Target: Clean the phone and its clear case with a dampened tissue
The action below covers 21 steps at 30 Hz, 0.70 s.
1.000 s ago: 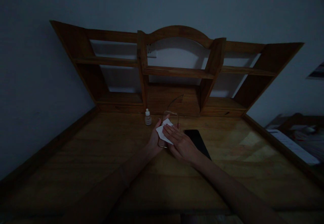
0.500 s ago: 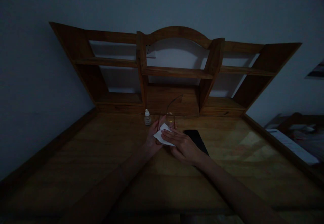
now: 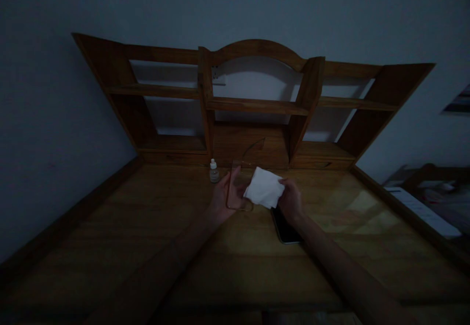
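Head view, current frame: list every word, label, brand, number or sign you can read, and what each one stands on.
No text can be read.
Small dropper bottle: faint marks, too small and dark to read.
White sheet at right: faint marks, too small and blurred to read.
Wall picture at the right edge: no readable words.
Phone, clear case, white wipe: no readable text.

A clear, thin-rimmed case [image 3: 238, 189], probably for a phone, is held beside a folded white tissue [image 3: 264, 187].
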### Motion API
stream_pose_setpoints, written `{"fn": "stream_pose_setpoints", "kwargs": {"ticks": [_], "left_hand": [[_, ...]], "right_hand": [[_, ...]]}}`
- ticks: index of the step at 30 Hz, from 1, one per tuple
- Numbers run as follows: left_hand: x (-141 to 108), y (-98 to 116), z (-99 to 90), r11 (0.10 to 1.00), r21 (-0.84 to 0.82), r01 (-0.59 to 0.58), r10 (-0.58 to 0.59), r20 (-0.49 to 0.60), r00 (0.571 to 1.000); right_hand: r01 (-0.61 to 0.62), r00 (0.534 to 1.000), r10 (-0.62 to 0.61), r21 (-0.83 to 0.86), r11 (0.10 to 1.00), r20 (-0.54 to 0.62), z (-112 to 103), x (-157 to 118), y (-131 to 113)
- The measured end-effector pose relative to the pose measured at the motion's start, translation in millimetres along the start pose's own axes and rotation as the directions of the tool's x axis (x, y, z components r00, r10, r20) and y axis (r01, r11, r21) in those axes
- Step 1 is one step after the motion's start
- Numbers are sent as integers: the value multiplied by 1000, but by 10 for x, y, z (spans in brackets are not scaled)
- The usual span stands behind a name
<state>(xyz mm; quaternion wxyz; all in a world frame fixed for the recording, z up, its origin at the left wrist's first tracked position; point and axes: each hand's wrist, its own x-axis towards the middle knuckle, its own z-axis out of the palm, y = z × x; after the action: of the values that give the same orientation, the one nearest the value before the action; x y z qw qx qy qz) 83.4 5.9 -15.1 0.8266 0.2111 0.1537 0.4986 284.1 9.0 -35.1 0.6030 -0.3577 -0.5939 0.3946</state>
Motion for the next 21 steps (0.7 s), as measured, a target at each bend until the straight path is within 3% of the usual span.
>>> {"fn": "stream_pose_setpoints", "kwargs": {"ticks": [6,11,17,21], "left_hand": [[37,14,-19,993,-24,118,-119,-46,992],[69,15,-22,989,-5,147,-147,-74,986],[-3,4,63,995,17,97,-95,-103,990],[-38,-47,95,993,119,-8,10,-16,1000]], "right_hand": [[-181,970,225,350,919,-92,-141,171,34],[-270,943,328,455,848,-53,-194,143,42],[-286,916,391,543,790,-86,-186,144,12],[-282,896,429,601,748,-113,-158,136,-33]]}}
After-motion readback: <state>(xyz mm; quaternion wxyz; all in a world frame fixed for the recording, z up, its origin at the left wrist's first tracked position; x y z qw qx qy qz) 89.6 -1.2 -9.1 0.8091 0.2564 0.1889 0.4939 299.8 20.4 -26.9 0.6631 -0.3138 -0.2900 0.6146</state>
